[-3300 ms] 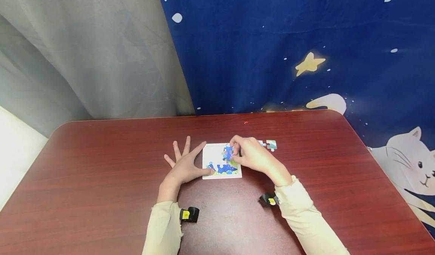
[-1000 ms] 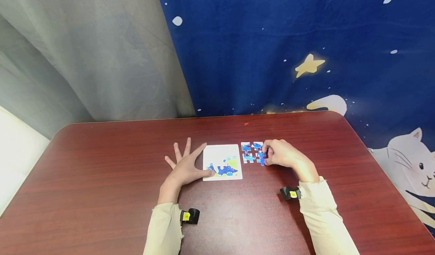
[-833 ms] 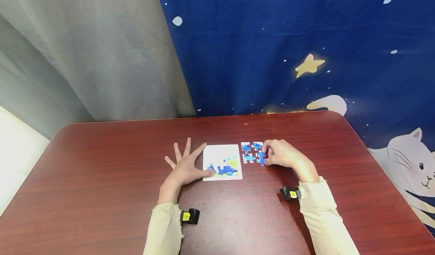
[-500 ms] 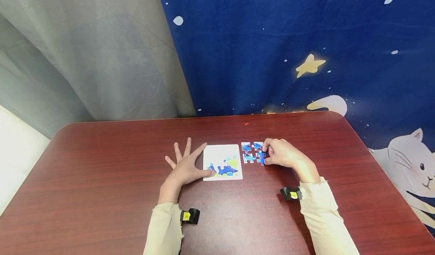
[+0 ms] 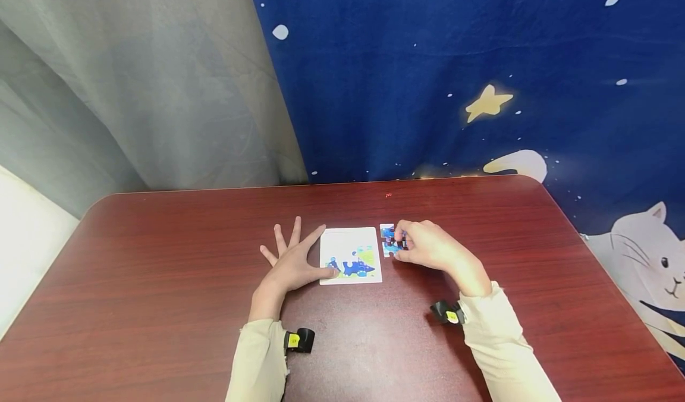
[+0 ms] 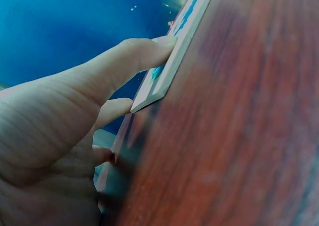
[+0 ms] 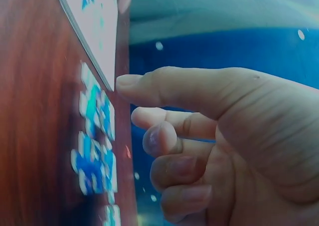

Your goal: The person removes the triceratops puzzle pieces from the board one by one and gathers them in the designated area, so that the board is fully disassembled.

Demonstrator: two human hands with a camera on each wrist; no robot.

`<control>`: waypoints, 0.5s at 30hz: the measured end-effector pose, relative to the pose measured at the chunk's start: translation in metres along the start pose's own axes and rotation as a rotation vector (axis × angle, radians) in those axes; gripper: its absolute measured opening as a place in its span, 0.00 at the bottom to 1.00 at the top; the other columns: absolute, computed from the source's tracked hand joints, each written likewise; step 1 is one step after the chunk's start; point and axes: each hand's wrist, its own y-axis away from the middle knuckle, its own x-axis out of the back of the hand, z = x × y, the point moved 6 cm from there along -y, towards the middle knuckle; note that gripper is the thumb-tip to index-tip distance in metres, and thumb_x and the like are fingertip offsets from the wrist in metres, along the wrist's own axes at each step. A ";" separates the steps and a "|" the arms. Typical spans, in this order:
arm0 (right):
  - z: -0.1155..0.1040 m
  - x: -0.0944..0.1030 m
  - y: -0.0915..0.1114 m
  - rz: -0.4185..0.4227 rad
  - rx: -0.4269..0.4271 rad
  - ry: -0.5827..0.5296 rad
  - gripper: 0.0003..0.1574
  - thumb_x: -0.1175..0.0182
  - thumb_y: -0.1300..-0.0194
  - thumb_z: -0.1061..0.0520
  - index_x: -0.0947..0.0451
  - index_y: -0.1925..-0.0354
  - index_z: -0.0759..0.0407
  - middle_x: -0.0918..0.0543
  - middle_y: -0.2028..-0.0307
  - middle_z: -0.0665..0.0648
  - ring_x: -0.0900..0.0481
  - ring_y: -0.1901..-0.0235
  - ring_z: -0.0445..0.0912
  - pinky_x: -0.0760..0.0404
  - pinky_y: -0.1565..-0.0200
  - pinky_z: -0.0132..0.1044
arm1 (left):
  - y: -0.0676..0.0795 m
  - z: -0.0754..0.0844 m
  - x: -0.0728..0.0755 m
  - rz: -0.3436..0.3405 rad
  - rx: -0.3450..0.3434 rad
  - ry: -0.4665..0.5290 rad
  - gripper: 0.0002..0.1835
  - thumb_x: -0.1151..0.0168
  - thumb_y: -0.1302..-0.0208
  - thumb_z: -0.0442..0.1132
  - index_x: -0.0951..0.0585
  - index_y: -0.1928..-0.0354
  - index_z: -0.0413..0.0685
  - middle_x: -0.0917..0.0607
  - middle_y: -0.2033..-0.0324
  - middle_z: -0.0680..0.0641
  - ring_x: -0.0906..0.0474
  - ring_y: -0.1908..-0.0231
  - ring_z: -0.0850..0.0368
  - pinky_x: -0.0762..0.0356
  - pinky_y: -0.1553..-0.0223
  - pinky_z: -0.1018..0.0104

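Observation:
A small white puzzle board (image 5: 348,237) lies flat on the table, with several blue and green pieces (image 5: 357,267) fitted along its lower part. My left hand (image 5: 291,265) is spread at its left side, thumb resting on the lower left and index fingertip touching the upper left corner. To the board's right lie several loose jigsaw pieces (image 5: 387,231), partly hidden by my right hand (image 5: 433,250). In the right wrist view, that hand's thumb and index are apart above the loose pieces (image 7: 94,171), and nothing shows between them.
The reddish-brown table (image 5: 160,259) ends at a far edge against a grey curtain (image 5: 160,81) and a blue curtain (image 5: 407,81). A tiny red bit (image 5: 388,195) lies near that edge. Both wrists wear black cameras (image 5: 305,341).
Earlier my right hand held a blue piece over the board, then set it among the loose pieces. It has since let go and shifted left above them. My left hand stays put.

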 end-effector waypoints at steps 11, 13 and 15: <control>-0.025 -0.032 -0.015 -0.040 0.098 0.076 0.25 0.33 0.45 0.53 0.24 0.51 0.62 0.31 0.83 0.45 0.34 0.80 0.38 0.33 0.74 0.32 | 0.000 0.000 0.000 0.002 0.006 -0.007 0.51 0.27 0.58 0.58 0.41 0.30 0.65 0.65 0.28 0.43 0.86 0.36 0.36 0.87 0.50 0.29; -0.026 -0.035 -0.016 -0.041 0.093 0.074 0.26 0.33 0.45 0.53 0.24 0.50 0.63 0.32 0.84 0.45 0.35 0.81 0.39 0.35 0.75 0.32 | 0.000 0.001 0.000 0.002 0.006 -0.007 0.51 0.27 0.58 0.58 0.41 0.30 0.65 0.65 0.28 0.43 0.86 0.36 0.36 0.87 0.50 0.29; -0.027 -0.037 -0.016 -0.030 0.096 0.075 0.24 0.33 0.45 0.55 0.24 0.51 0.64 0.32 0.84 0.45 0.36 0.82 0.39 0.35 0.76 0.32 | 0.000 0.001 0.001 0.002 0.005 -0.005 0.51 0.27 0.58 0.58 0.41 0.30 0.65 0.65 0.28 0.43 0.86 0.36 0.36 0.87 0.50 0.29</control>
